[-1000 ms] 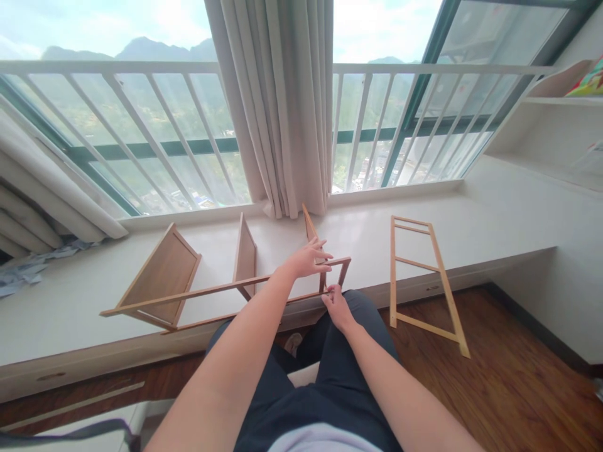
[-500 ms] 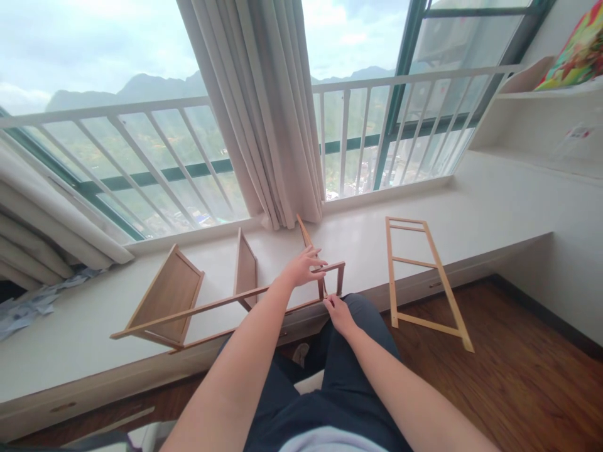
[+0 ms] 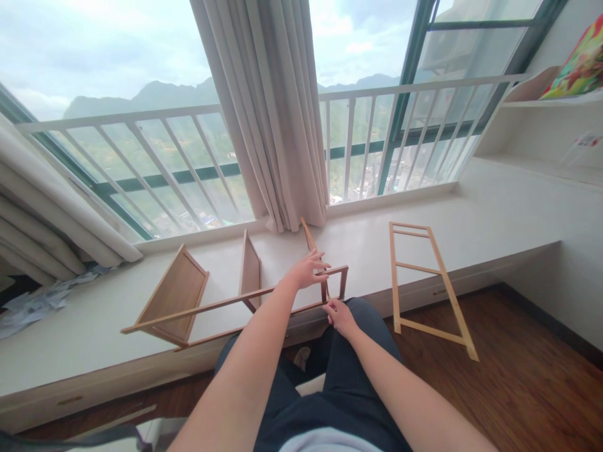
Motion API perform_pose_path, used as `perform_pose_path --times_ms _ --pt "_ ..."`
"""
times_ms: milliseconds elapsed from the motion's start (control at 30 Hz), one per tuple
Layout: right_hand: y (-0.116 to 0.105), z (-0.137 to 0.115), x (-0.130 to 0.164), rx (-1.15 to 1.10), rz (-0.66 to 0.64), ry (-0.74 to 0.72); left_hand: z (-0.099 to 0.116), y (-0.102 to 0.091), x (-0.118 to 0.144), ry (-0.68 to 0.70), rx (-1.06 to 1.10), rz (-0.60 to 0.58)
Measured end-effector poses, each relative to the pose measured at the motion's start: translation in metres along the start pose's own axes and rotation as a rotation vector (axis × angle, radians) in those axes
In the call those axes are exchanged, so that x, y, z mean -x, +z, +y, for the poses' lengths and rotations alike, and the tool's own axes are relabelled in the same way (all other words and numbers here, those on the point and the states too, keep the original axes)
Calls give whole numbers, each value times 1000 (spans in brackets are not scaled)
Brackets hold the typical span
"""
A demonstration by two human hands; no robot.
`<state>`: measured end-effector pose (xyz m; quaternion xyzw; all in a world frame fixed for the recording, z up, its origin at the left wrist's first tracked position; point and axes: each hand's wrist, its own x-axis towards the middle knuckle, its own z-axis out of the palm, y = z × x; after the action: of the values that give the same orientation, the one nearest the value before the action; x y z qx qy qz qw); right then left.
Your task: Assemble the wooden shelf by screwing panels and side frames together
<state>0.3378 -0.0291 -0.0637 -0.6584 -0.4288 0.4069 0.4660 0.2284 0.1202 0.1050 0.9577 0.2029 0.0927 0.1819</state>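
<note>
A partly joined wooden shelf rack (image 3: 202,307) lies on its side along the white window ledge, its panels standing upright. My left hand (image 3: 306,271) is at its right-hand shelf panel (image 3: 308,233), thumb and fingers spread around the panel and the frame's rail. Below it, my right hand (image 3: 340,315) pinches at the lower rail, close to the joint with that panel. Whatever sits between those fingertips is too small to make out. To the right, a separate wooden ladder-shaped side frame (image 3: 418,269) leans against the ledge edge.
The white ledge (image 3: 362,242) runs under the windows, with a railing (image 3: 273,103) and a grey curtain (image 3: 277,125) behind. Crumpled paper or plastic (image 3: 42,304) lies at the far left. A white shelf unit (image 3: 527,132) stands at the right, above brown wooden flooring (image 3: 532,364).
The head view has shifted slightly, so the scene sits a little lower and further right. Both hands keep their places on the rack, with the right fingers barely moved.
</note>
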Motion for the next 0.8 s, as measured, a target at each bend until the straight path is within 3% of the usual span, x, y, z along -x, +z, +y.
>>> perform_pose_path --times_ms 133,333,800 --pt "-1 0 1 105 47 -84 -3 2 0 2 -25 5" --pt "-3 -4 1 141 102 -63 -2 1 0 8 -51 12" --pt "-3 -8 5 243 60 -26 -1 0 1 20 -58 35"
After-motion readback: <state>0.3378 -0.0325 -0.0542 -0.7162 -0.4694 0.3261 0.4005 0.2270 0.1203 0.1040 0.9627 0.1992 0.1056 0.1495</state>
